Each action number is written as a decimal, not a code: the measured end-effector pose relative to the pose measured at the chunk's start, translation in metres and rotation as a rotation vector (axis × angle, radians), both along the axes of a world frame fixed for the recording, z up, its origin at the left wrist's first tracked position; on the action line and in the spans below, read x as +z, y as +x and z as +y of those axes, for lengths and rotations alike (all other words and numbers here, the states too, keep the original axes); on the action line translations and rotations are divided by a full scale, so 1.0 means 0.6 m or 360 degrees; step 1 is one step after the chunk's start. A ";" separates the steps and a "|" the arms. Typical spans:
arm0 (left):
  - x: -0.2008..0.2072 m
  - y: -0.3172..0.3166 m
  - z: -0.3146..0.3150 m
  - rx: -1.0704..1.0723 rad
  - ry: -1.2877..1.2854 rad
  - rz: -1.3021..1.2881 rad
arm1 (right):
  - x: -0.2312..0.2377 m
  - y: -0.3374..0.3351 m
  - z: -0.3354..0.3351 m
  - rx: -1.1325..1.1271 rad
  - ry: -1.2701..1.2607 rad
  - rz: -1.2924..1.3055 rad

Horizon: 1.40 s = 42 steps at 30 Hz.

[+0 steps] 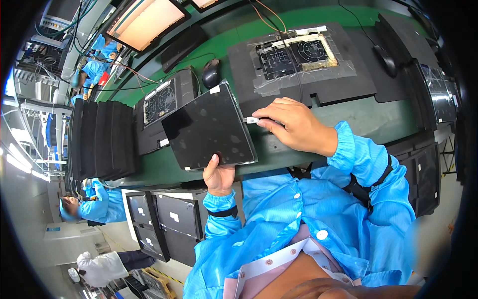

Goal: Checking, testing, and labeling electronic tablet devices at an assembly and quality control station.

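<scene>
A black tablet [206,132] with a smudged glossy face is held tilted above the bench. My left hand [219,177] grips its lower edge, thumb on the face and the other fingers hidden behind it. My right hand [298,124] pinches a white cable plug [252,120] between thumb and fingers. The plug's metal tip meets the tablet's right edge; how far in it sits I cannot tell. A dark cable runs up from the right hand toward a black pad. White tabs show at the tablet's corners.
Behind stands a taped black fixture [296,55] with printed targets, and a second fixture [160,103] lies left. Nearby are a mouse [211,73], another mouse [385,61], black foam trays [102,139], a keyboard [184,48] and a monitor [147,22]. Co-workers [102,202] are at far left.
</scene>
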State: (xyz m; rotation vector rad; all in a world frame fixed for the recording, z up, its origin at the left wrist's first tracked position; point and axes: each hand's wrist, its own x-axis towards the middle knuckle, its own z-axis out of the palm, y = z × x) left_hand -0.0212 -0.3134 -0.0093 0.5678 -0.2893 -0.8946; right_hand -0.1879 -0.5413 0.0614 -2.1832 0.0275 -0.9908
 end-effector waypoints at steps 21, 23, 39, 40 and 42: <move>0.018 -0.011 -0.006 -0.0131 0.0343 -0.0255 | 0.042 -0.034 -0.032 0.0106 -0.0328 0.0366; 0.020 -0.012 -0.017 -0.0248 0.0333 -0.0284 | 0.030 -0.038 -0.040 0.0046 -0.0290 0.0319; 0.143 -0.206 -0.145 -0.0973 0.0576 -0.0604 | 0.014 -0.192 -0.160 -0.0074 0.2206 -0.0144; 0.155 -0.209 -0.114 -0.1189 0.0516 -0.0733 | 0.010 -0.204 -0.180 -0.0104 0.2166 -0.0166; 0.206 -0.180 -0.075 -0.1180 0.0542 -0.1677 | 0.007 -0.234 -0.220 -0.0165 0.2097 -0.0218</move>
